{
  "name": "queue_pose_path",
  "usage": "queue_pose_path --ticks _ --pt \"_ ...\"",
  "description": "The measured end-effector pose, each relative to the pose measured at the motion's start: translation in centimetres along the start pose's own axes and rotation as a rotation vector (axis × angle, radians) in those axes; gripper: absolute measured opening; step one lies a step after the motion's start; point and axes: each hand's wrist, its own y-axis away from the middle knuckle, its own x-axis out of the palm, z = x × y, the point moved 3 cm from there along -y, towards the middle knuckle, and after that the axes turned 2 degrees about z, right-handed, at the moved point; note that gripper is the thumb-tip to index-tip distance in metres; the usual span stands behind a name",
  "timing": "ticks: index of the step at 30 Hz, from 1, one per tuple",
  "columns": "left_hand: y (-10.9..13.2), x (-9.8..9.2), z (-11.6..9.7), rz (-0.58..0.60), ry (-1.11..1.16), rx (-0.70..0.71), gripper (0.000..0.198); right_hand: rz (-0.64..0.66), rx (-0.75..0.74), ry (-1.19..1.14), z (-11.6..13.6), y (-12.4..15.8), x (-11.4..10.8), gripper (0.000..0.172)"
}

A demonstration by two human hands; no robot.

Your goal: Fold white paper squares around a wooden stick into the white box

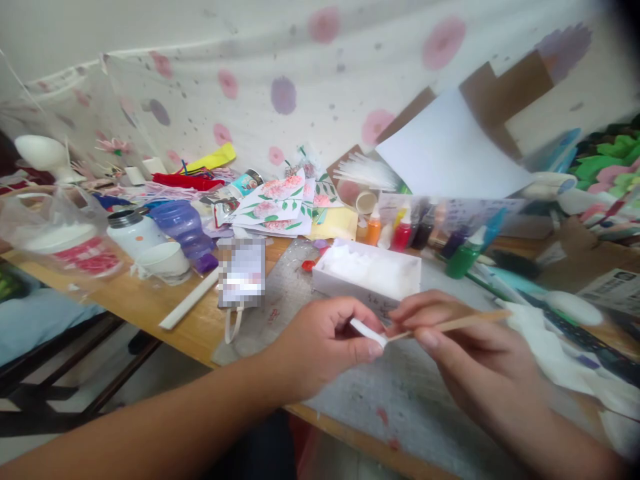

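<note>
My left hand [325,340] pinches a small white flat piece [367,331] between thumb and fingers; its exact kind cannot be made out. In my right hand [465,347] is a thin, flat wooden stick [470,322], gripped between thumb and fingers. The stick's narrow end points left and meets, or nearly meets, the white piece. Both hands are held above the front of a grey cutting mat [360,400]. Just beyond them stands a white open box [345,287] filled with soft white material.
Several paint bottles, among them a green bottle [465,257], stand behind the box. At left are a phone [243,270], a white cup [163,260], a white jar [133,230] and a bagged tub [85,250]. Crumpled tissue [540,340] lies at right. Flower pictures [275,207] lie further back.
</note>
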Motion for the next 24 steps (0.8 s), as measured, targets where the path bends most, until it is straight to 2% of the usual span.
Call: queue_pose_path --ticks 6,14,19,24 --pt "-0.08 -0.04 -0.19 0.001 0.078 -0.017 0.015 0.038 -0.054 0.043 0.21 -0.22 0.17 0.018" --pt "-0.28 0.11 0.16 0.07 0.188 -0.047 0.034 0.005 -0.02 0.076 -0.22 -0.34 0.24 0.02" --pt "-0.36 0.11 0.29 0.043 0.184 -0.049 0.023 -0.017 0.021 -0.039 -0.52 0.13 0.27 0.02" --pt "-0.27 0.07 -0.06 0.035 0.334 -0.047 0.018 -0.029 0.044 -0.136 -0.24 0.07 0.4 0.018"
